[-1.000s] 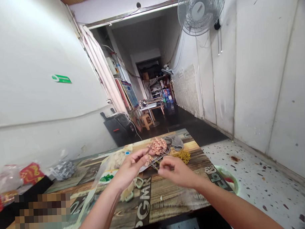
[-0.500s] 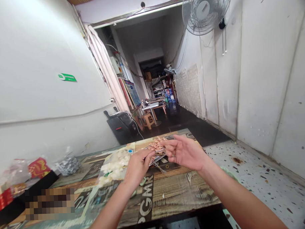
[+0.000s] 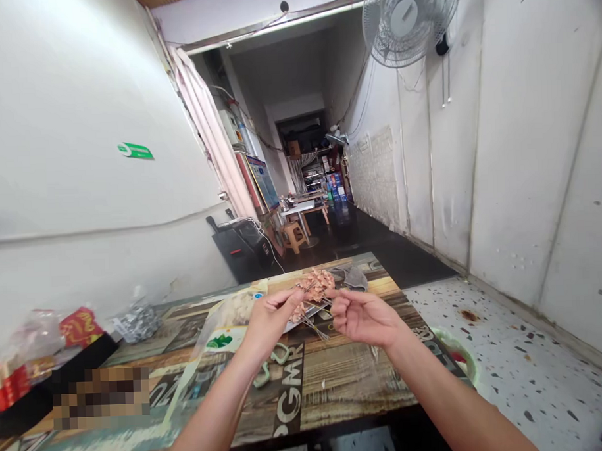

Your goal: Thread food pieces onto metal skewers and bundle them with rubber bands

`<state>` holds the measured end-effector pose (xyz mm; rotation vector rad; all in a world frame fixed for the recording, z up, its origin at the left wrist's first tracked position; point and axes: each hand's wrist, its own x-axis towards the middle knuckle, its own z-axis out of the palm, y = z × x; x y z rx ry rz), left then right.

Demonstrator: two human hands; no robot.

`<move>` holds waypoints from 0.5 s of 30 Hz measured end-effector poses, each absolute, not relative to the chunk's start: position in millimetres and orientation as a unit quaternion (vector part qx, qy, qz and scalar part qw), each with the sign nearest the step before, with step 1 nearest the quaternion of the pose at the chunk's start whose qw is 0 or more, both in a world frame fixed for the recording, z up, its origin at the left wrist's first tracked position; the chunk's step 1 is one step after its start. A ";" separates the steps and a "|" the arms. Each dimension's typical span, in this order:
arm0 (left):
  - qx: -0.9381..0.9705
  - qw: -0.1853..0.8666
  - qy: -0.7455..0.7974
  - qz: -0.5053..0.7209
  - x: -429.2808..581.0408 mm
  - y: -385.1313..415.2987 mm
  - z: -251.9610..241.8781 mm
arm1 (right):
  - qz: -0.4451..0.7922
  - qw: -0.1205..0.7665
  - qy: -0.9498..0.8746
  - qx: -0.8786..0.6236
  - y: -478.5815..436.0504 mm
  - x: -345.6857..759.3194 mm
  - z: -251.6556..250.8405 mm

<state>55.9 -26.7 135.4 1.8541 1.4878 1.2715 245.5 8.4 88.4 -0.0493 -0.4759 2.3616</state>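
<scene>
Skewer [image 3: 309, 293]: thin stick held above the table [image 3: 336, 382], long axis running left to right between both hands.
Left hand [image 3: 269, 317]: fingers pinched shut on the skewer's left end, a bit of meat [image 3: 297, 312] just below them.
Right hand [image 3: 366, 316]: palm up, thumb and forefinger closed at the skewer's right end; actual grip too fine to tell.
Nearer hand: both about equal.
Behind: pile of meat skewers [image 3: 317, 282], grey cloth [image 3: 353, 276].
Left of it: clear bag of white pieces [image 3: 229, 312].
</scene>
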 end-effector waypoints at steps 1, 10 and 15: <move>0.693 0.193 0.535 0.443 55.6 -25.5 133.9 | 0.917 0.362 -0.166 -0.004 6.9 250.9 94.2; 0.797 0.069 0.512 0.312 57.0 -22.0 138.9 | 0.680 0.407 -0.590 -0.155 -24.0 245.8 109.2; 0.709 0.315 0.482 0.407 54.6 -27.4 146.1 | 0.595 0.474 -0.623 -0.183 -16.9 228.1 85.0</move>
